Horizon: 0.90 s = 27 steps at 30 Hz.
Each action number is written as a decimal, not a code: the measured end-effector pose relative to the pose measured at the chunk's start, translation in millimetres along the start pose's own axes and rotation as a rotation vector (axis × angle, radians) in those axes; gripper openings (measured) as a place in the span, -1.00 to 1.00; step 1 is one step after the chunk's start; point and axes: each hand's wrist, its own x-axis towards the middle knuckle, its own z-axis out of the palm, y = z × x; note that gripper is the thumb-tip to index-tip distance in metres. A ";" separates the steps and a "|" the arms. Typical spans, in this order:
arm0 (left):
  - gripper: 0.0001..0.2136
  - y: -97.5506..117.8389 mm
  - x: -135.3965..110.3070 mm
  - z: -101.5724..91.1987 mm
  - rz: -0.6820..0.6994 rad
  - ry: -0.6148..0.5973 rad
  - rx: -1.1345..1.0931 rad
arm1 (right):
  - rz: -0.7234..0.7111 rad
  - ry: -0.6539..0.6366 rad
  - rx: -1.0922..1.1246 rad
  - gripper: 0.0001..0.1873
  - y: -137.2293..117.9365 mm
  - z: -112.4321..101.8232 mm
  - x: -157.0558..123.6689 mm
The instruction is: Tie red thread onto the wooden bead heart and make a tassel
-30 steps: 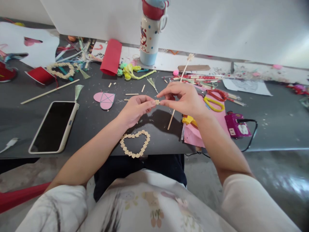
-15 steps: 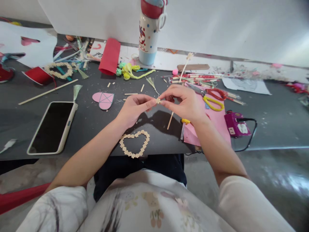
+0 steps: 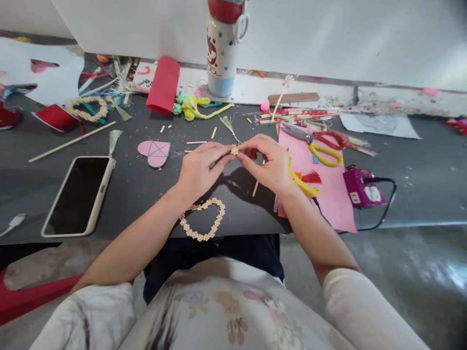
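Note:
Both my hands meet above the dark table, pinching a tiny cream flower-shaped piece (image 3: 234, 151) between their fingertips. My left hand (image 3: 199, 167) holds it from the left with thumb and forefinger closed. My right hand (image 3: 266, 163) grips it from the right, fingers curled. Below my left hand a cream heart made of small flower pieces (image 3: 203, 218) lies flat near the table's front edge. A thin wooden stick (image 3: 256, 186) lies under my right hand.
A phone (image 3: 78, 194) lies at the left. A pink heart cutout (image 3: 154, 151) is beside it. Scissors (image 3: 321, 143) rest on pink paper (image 3: 328, 194), with a purple device (image 3: 361, 187) and its cable at the right. A dotted bottle (image 3: 222, 48) stands at the back.
My hands have drawn closer to my body and closer together, still pinching the small piece. A yellow tool with a red tassel now shows beside my right wrist.

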 end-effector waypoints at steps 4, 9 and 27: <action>-0.81 -2.8 -3.1 2.8 0.045 0.019 0.045 | 0.017 -0.026 0.017 -0.93 2.6 0.0 -2.2; -0.85 -5.0 -5.7 5.3 0.085 0.050 0.035 | 0.032 -0.014 0.067 -0.96 7.5 1.9 -3.1; -0.86 -4.6 -9.0 8.0 0.118 0.072 0.012 | 0.109 -0.010 0.163 -0.95 9.7 5.0 -4.4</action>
